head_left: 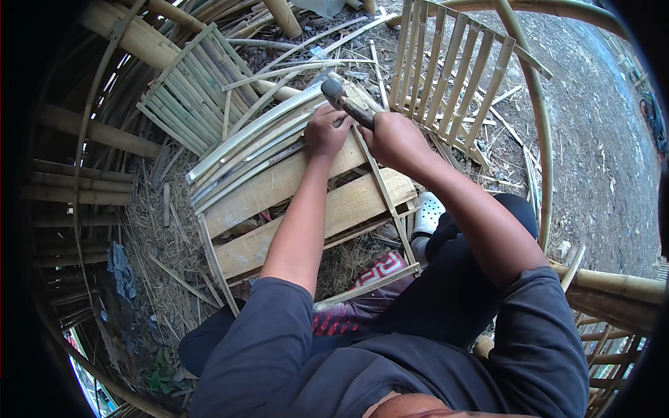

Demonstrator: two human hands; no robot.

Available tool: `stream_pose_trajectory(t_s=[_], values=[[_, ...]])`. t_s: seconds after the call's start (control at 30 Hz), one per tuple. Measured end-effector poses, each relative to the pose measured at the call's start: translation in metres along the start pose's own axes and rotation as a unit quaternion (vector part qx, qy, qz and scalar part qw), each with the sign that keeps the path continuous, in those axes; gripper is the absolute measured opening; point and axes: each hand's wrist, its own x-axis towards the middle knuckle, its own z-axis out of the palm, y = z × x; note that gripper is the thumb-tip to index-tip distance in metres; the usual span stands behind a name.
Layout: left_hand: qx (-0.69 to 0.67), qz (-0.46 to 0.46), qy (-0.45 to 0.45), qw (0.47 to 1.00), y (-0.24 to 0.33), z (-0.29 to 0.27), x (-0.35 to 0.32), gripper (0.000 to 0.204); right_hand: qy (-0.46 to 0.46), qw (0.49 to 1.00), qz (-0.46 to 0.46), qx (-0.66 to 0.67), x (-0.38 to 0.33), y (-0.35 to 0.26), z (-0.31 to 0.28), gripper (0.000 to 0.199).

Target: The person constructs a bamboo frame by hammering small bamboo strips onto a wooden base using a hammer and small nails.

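My right hand (391, 142) is wrapped round the handle of a hammer (356, 110), whose dark head points up and to the left, just beyond my left hand. At the far right corner of a slatted bamboo panel (245, 148), my left hand (327, 132) is closed, its fingers pinched together. What they hold, if anything, is too small to make out. The panel's pale strips lie side by side on wide wooden planks (306, 220) in front of me. A thin bamboo strip (382, 184) runs along the panel's right side, under my right hand.
A finished-looking greenish slatted panel (198, 90) leans at the far left, and another slatted panel (453, 73) stands at the far right. Loose bamboo strips (313, 63) and shavings litter the ground. A curved bamboo pole (540, 132) rises at right; my white clog (429, 212) is beside the planks.
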Motion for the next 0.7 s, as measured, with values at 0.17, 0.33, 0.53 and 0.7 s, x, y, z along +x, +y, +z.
stream_pose_trajectory(t_s=[0.17,0.33,0.53,0.7], values=[[0.012,0.015,-0.007,1.0,0.002,0.003,0.002,0.015,-0.023,0.999,0.031,0.005,0.007,0.014,0.005,0.044],[0.009,0.021,-0.011,1.0,-0.007,0.004,0.003,0.015,0.032,0.999,0.007,-0.041,0.0,0.007,0.007,0.046],[0.068,0.037,-0.012,0.997,-0.001,0.001,0.003,0.011,-0.019,0.999,0.045,0.013,0.004,0.001,-0.012,0.047],[0.047,0.037,-0.014,0.998,0.002,0.006,0.004,0.011,0.015,0.998,0.055,-0.007,0.002,0.013,0.002,0.05]])
